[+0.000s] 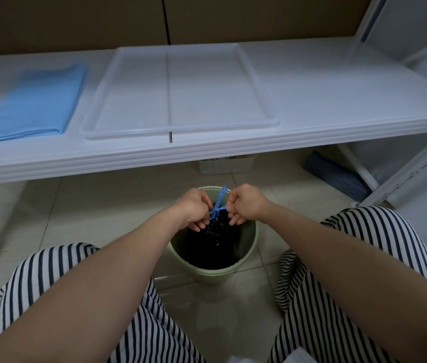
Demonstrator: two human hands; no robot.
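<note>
A pale green bin [249,237] stands on the tiled floor between my knees, lined with a black bag [212,247]. The bag's gathered neck is bound by a blue tie [219,205]. My left hand [194,208] pinches the tie and bag neck from the left. On the right side, my right hand [245,205] pinches the other end of the tie. Both hands hover just above the bin's far rim, fingers curled.
A white shelf [311,100] runs across in front of me, carrying a clear plastic tray [181,132] and a folded blue cloth [34,100]. Under it lie a white basket [226,163] and a blue-grey basket [335,174]. My striped trouser legs flank the bin.
</note>
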